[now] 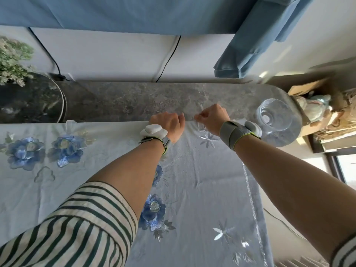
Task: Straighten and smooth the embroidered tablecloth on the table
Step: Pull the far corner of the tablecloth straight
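My left hand (168, 123) and right hand (212, 117) are both clenched on the far edge of the embroidered tablecloth (192, 170) at frame centre. It covers the lower surface (134, 101), lightly creased, blue flowers showing.

Bare bench (134, 99) is lying open beyond the cloth (202, 180) edge, leaving room from the middle leftward. A glass (277, 120) is standing at far right, just beside the right hand (212, 117). A plant (13, 58) is crowding the far left corner.
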{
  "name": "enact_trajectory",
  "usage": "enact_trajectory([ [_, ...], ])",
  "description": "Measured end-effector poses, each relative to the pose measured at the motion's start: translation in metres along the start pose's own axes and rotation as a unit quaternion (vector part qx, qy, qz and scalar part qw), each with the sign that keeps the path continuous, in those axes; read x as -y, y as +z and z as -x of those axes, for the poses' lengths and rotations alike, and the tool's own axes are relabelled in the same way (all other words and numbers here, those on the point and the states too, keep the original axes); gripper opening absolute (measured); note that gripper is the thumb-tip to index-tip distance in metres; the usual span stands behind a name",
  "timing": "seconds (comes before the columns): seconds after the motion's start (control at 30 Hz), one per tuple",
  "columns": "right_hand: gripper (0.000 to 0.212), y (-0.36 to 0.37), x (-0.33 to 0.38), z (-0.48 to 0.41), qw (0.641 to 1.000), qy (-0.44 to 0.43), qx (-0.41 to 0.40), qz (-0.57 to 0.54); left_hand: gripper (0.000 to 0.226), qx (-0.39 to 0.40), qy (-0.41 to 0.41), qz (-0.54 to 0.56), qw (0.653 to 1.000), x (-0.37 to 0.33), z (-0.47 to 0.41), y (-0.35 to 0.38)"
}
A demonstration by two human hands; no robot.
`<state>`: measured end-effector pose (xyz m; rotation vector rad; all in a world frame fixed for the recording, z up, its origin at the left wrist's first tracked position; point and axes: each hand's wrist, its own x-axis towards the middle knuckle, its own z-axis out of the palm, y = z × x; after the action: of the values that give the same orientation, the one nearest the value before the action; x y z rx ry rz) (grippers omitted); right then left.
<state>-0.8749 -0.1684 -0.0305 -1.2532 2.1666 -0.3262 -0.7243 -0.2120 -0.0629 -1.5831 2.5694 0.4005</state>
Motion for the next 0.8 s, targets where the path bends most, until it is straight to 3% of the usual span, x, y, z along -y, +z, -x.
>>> enact_trajectory([
  [0.27,0.033,0.007,0.004,0.013,0.998,0.024,0.003,0.051,0.056,0.034,0.026,-0.029,0.999,0.001,-0.001,0.000],
  [0.37,0.031,0.010,0.008,0.020,0.994,0.021,0.018,0.103,0.055,0.033,0.032,0.023,0.999,0.005,0.005,-0.006],
  [0.43,0.033,0.012,0.012,0.033,0.990,0.009,0.023,0.137,0.040,0.030,0.032,0.066,0.997,0.014,0.018,-0.009],
  [0.63,0.044,0.025,0.023,0.083,0.986,-0.043,-0.054,0.154,0.031,-0.016,0.020,0.100,0.995,0.056,0.080,-0.033],
  [0.8,0.041,0.043,0.049,0.123,0.988,-0.081,0.005,0.134,0.024,0.018,-0.034,0.131,0.991,0.089,0.126,-0.045],
])
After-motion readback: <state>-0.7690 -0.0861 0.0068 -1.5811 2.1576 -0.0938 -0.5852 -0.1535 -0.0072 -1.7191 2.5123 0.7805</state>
